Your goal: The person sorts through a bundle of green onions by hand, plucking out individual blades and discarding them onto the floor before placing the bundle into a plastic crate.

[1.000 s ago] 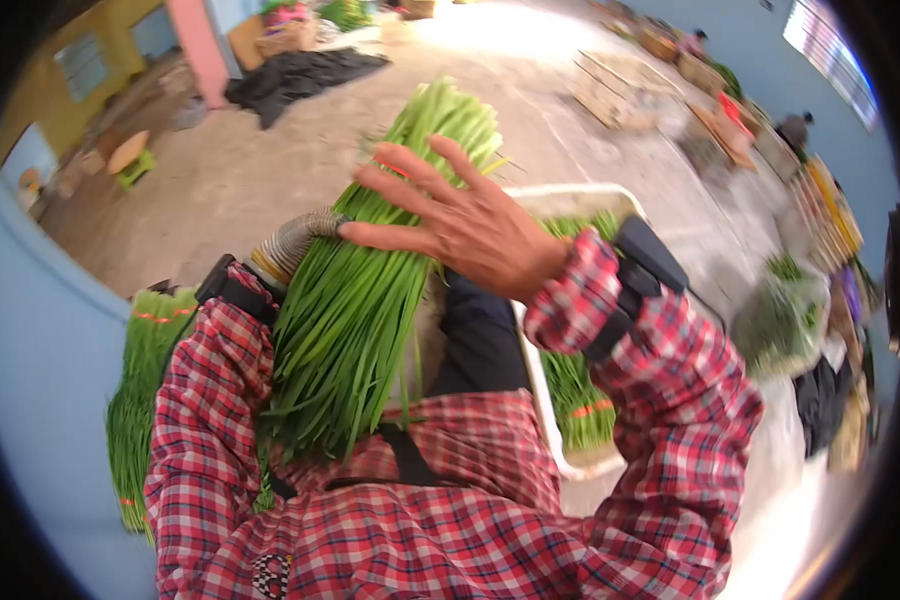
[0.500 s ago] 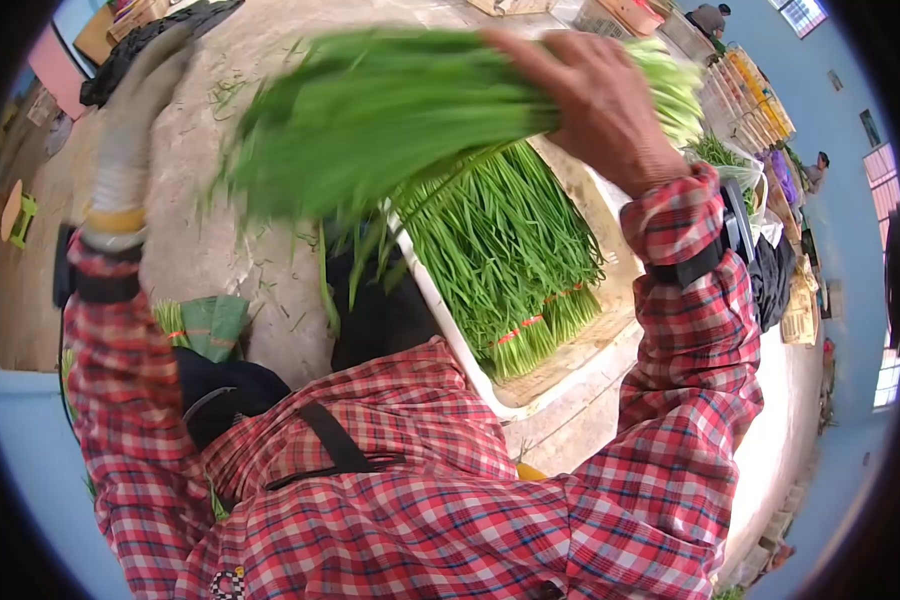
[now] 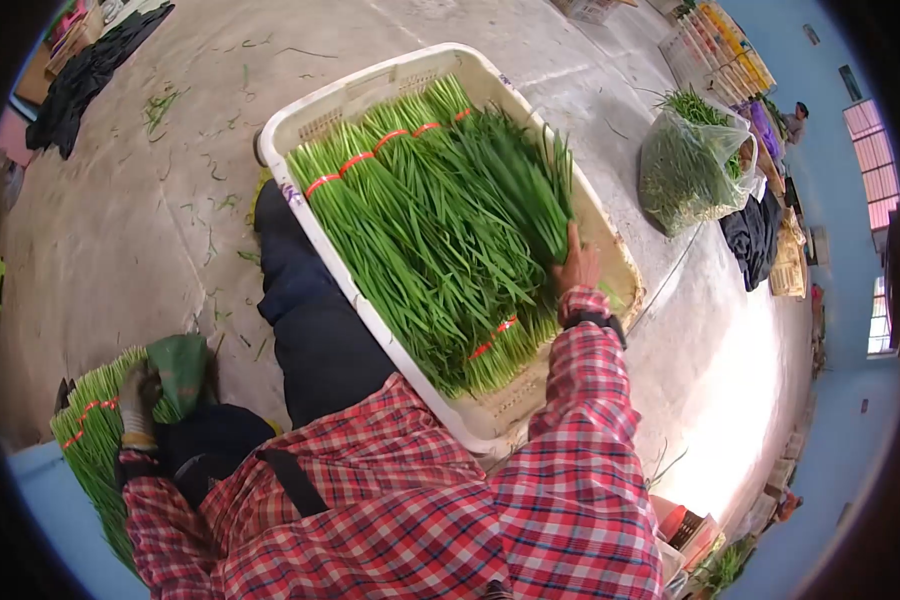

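Note:
A white plastic crate [image 3: 335,262] holds rows of green stalk bundles [image 3: 420,230] tied with red bands. At the crate's right side my bare right hand [image 3: 577,262] is against the leafy end of a bundle [image 3: 525,185]; its fingers are partly hidden by the leaves. My gloved left hand [image 3: 142,390] is low at the left, on banded bundles [image 3: 95,410] beside a dark green wrap [image 3: 179,370]. The left fingers are bent, and whether they grip a bundle is unclear.
A clear plastic bag of greens [image 3: 692,165] stands on the floor right of the crate, near dark cloth [image 3: 753,238]. Stacked baskets [image 3: 715,55] are at the upper right, with a person [image 3: 796,122] beyond. Black cloth [image 3: 90,80] lies at the upper left.
The bunch in my right hand has come down into the crate. My left hand has dropped from the upper left to the bundles at the lower left. The view has shifted, showing the whole crate.

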### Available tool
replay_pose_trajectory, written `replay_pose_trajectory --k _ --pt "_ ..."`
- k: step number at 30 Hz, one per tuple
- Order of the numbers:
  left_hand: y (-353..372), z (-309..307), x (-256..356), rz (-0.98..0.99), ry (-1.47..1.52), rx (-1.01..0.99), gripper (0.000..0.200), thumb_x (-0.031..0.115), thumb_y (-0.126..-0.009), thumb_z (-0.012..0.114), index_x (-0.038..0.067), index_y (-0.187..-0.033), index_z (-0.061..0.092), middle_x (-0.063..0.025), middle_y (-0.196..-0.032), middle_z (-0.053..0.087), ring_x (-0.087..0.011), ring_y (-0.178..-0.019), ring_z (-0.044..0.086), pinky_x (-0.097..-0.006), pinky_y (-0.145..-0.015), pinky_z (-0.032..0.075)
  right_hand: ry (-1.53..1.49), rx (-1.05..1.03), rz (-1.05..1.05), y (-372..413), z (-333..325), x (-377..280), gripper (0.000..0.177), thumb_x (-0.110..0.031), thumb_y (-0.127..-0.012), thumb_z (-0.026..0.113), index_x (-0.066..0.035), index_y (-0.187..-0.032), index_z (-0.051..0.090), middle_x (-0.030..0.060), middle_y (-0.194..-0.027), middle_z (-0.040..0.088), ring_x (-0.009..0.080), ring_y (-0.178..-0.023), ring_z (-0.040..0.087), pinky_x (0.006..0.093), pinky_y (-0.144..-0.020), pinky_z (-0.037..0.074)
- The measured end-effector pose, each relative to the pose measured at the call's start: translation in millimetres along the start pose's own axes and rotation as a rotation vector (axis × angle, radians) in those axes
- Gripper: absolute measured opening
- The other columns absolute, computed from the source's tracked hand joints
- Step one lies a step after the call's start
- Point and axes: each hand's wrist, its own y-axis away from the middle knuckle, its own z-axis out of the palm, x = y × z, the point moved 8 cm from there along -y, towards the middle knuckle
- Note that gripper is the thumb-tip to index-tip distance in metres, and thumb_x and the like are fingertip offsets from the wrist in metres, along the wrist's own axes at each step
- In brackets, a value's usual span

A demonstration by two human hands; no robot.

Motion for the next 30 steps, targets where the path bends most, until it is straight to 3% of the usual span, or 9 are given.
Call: replay_pose_trajectory --k 2,4,8,9,13,17,22,26,30 --pt "-9 13 -8 0.078 -0.187 -0.118 0.029 0.028 -0.086 0.062 0.014 -0.11 0.058 0.0019 -0.093 0.061 -0.0157 -0.079 0.058 -0.0316 -0.06 0.045 0.091 -0.103 0.115 3 36 11 0.102 -0.012 -0.066 0.08 -0.028 -0.149 0.024 0.0199 -0.113 0.053 0.0383 -0.1 0.057 0.0477 -0.085 0.048" --pt "34 63 11 -0.165 0.339 -0.319 0.02 0.024 -0.084 0.062 0.015 -0.1 0.056 0.0042 -0.083 0.056 -0.0111 -0.067 0.052 -0.0277 -0.053 0.041 0.148 -0.041 0.122 8 44 14 0.103 -0.011 -0.067 0.08 -0.032 -0.15 0.021 0.0196 -0.117 0.05 0.038 -0.107 0.054 0.0492 -0.087 0.046" --pt "51 65 28 -0.269 0.144 -0.072 0.029 0.026 -0.084 0.059 0.015 -0.111 0.057 0.0012 -0.09 0.059 -0.0107 -0.067 0.052 -0.024 -0.054 0.04 0.113 -0.135 0.105 -5 16 12 0.095 -0.009 -0.068 0.077 -0.033 -0.146 0.029 0.0165 -0.111 0.051 0.0345 -0.106 0.053 0.0481 -0.086 0.042" --pt "53 69 30 -0.299 0.085 0.011 0.036 0.027 -0.084 0.06 0.014 -0.118 0.057 0.0001 -0.092 0.06 -0.0112 -0.071 0.054 -0.0266 -0.059 0.044 0.149 -0.103 0.076 -6 6 6 0.083 -0.007 -0.074 0.068 -0.033 -0.145 0.033 0.0179 -0.111 0.052 0.0347 -0.106 0.054 0.049 -0.086 0.042" --pt "54 90 32 -0.3 0.058 -0.02 0.037 0.028 -0.083 0.063 0.013 -0.117 0.057 -0.0007 -0.091 0.061 -0.0126 -0.074 0.056 -0.0285 -0.061 0.046 0.281 -0.059 0.047 0 8 8 0.07 -0.003 -0.082 0.053 -0.035 -0.142 0.036 0.0161 -0.109 0.053 0.0334 -0.102 0.055 0.0478 -0.083 0.042" --pt "58 109 33 -0.324 0.091 -0.143 0.037 0.024 -0.086 0.063 0.008 -0.118 0.057 -0.0055 -0.091 0.064 -0.0179 -0.075 0.062 -0.0308 -0.065 0.051 0.337 -0.136 0.123 -12 70 35 0.071 -0.003 -0.084 0.053 -0.037 -0.144 0.034 0.0119 -0.106 0.051 0.0292 -0.101 0.054 0.0455 -0.08 0.041" --pt "70 106 16 -0.336 0.07 -0.144 0.04 0.027 -0.086 0.064 0.005 -0.119 0.057 -0.0061 -0.094 0.064 -0.0183 -0.079 0.061 -0.0307 -0.068 0.05 0.337 -0.076 0.115 -8 58 26 0.074 -0.002 -0.084 0.053 -0.038 -0.146 0.031 0.01 -0.11 0.049 0.0284 -0.103 0.054 0.0473 -0.083 0.039" --pt "79 113 9 -0.24 0.098 -0.161 0.039 0.026 -0.088 0.061 0.004 -0.12 0.058 -0.0065 -0.097 0.064 -0.0173 -0.081 0.061 -0.0291 -0.071 0.05 0.346 -0.178 0.196 -8 38 16 0.075 -0.008 -0.082 0.059 -0.035 -0.146 0.03 0.012 -0.124 0.047 0.0314 -0.118 0.047 0.0515 -0.089 0.038" --pt "80 126 23 -0.271 0.15 -0.205 0.034 0.018 -0.088 0.061 0.0 -0.116 0.059 -0.0056 -0.093 0.063 -0.0137 -0.074 0.059 -0.0247 -0.068 0.05 -0.192 -0.041 -0.002 -56 25 -28 0.078 -0.026 -0.076 0.069 -0.028 -0.145 0.032 0.017 -0.14 0.036 0.0369 -0.133 0.032 0.0571 -0.102 0.031"
